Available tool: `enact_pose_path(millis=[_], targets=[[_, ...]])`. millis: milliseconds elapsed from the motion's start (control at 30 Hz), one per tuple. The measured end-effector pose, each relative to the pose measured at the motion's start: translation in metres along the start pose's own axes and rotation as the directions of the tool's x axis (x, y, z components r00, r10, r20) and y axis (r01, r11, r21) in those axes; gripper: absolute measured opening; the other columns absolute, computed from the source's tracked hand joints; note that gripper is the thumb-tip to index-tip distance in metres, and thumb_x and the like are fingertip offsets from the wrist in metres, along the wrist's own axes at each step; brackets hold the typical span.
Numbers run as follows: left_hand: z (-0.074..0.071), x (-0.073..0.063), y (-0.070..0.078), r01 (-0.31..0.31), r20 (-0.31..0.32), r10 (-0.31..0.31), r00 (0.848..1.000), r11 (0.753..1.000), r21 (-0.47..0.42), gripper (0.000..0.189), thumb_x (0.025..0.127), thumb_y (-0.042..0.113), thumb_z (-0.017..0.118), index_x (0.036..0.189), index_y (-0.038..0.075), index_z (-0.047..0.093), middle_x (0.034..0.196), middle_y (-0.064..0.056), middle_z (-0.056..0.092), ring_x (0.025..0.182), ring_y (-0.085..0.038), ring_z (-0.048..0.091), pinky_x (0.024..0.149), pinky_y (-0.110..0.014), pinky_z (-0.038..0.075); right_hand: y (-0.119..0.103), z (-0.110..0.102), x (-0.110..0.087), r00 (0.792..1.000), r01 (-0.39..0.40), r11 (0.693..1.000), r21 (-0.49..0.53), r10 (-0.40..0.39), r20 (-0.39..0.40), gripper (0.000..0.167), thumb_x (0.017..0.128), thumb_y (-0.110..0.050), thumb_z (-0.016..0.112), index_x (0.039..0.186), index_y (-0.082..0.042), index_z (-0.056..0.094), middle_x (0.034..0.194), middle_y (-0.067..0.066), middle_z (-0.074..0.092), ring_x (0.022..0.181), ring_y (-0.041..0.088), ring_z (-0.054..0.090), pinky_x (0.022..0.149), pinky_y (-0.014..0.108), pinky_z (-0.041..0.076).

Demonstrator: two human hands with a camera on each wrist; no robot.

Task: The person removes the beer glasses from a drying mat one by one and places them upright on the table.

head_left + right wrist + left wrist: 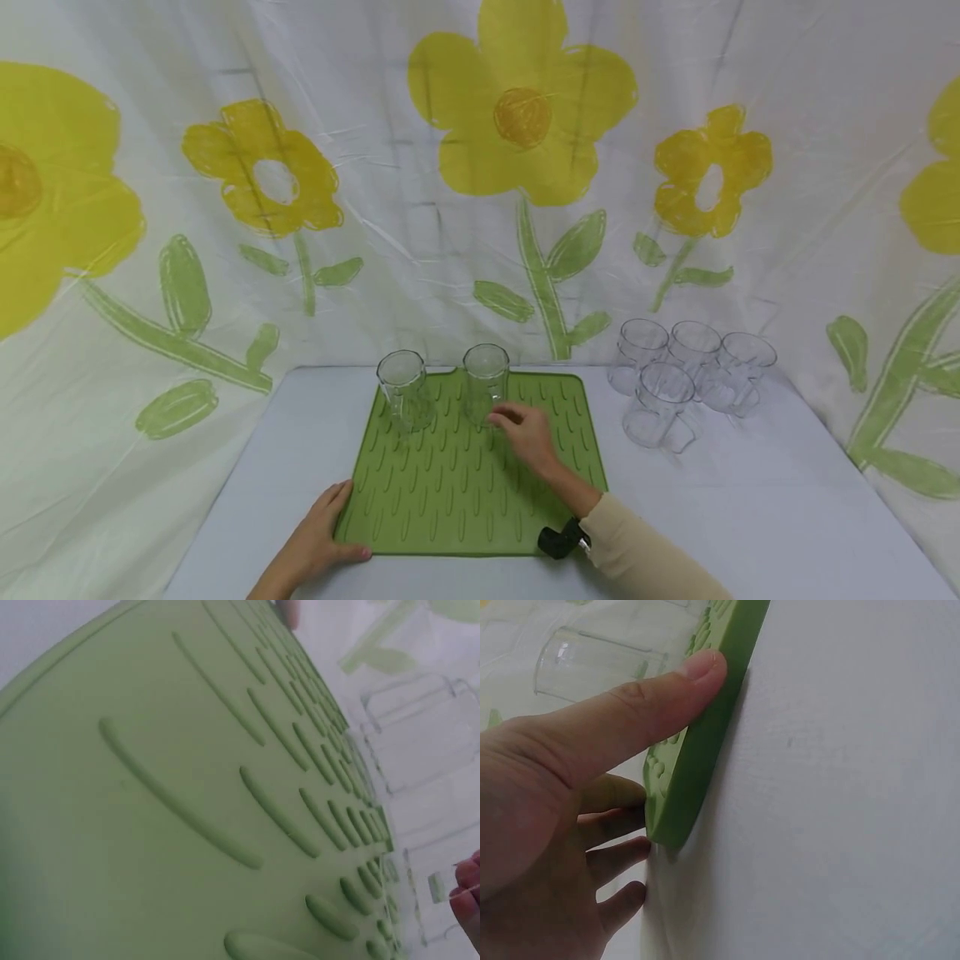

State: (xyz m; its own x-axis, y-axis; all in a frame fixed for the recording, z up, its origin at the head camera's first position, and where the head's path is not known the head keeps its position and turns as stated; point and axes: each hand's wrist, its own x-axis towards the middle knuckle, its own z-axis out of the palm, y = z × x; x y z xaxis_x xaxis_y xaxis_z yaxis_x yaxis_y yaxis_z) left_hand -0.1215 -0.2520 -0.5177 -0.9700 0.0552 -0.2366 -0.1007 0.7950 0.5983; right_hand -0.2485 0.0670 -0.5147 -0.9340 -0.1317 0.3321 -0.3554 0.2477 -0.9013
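A green drying mat [450,492] with raised ridges lies on the white table. Near its back edge stand two clear glass mugs, a left one [403,390] and a right one [485,382]. My right hand [531,440] pinches the right mug's handle between thumb and fingers; those fingertips [466,889] show at the edge of the right wrist view. My left hand [318,533] rests at the mat's front left corner. In the left wrist view its thumb [641,705] lies over the front rim, and the other fingers touch the left side.
Several more clear glass mugs [660,392] stand close together on the table [757,492], right of the mat. Behind the table hangs a white curtain [420,275] printed with yellow flowers. A black device [558,540] is on the right wrist.
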Motion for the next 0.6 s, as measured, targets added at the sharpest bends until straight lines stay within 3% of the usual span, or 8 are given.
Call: enact_pose_path(millis=[100, 267, 400, 600], targets=[[0.000, -0.001, 0.000, 0.000, -0.006, 0.000, 1.000, 1.000, -0.006, 0.119, 0.059, 0.036, 0.091, 0.148, -0.009, 0.028, 0.152, -0.033, 0.029, 0.139, -0.054, 0.027, 0.112, -0.065, 0.030, 0.002, -0.003, 0.000, 0.998, 0.063, 0.997, -0.040, -0.064, -0.026, 0.018, 0.088, -0.010, 0.070, 0.096, 0.005, 0.073, 0.088, 0.016, 0.075, 0.079, 0.028, 0.071, 0.067, 0.019, 0.057], [0.000, -0.001, 0.002, -0.012, -0.012, 0.012, 1.000, 1.000, 0.005, 0.118, 0.059, 0.034, 0.091, 0.148, -0.010, 0.028, 0.151, -0.034, 0.030, 0.138, -0.055, 0.028, 0.111, -0.065, 0.031, 0.004, -0.009, 0.000, 0.983, 0.157, 0.980, -0.123, -0.167, -0.074, 0.015, 0.087, -0.005, 0.070, 0.095, 0.007, 0.073, 0.086, 0.019, 0.075, 0.075, 0.030, 0.072, 0.064, 0.023, 0.059], [-0.001, -0.001, 0.003, -0.010, -0.009, 0.010, 1.000, 1.000, 0.006, 0.117, 0.059, 0.034, 0.091, 0.148, -0.010, 0.028, 0.151, -0.034, 0.030, 0.138, -0.055, 0.028, 0.110, -0.065, 0.032, 0.007, -0.014, 0.000, 0.973, 0.187, 0.965, -0.185, -0.208, -0.100, 0.015, 0.086, -0.002, 0.070, 0.096, 0.009, 0.072, 0.087, 0.019, 0.075, 0.075, 0.028, 0.073, 0.064, 0.026, 0.061], [-0.001, -0.001, 0.003, -0.003, -0.002, 0.003, 1.000, 1.000, 0.006, 0.117, 0.060, 0.035, 0.091, 0.148, -0.009, 0.027, 0.151, -0.035, 0.028, 0.138, -0.055, 0.028, 0.110, -0.066, 0.032, 0.010, -0.022, 0.002, 0.972, 0.180, 0.957, -0.226, -0.208, -0.107, 0.017, 0.088, -0.002, 0.068, 0.100, 0.009, 0.072, 0.092, 0.023, 0.074, 0.079, 0.030, 0.073, 0.067, 0.036, 0.062]])
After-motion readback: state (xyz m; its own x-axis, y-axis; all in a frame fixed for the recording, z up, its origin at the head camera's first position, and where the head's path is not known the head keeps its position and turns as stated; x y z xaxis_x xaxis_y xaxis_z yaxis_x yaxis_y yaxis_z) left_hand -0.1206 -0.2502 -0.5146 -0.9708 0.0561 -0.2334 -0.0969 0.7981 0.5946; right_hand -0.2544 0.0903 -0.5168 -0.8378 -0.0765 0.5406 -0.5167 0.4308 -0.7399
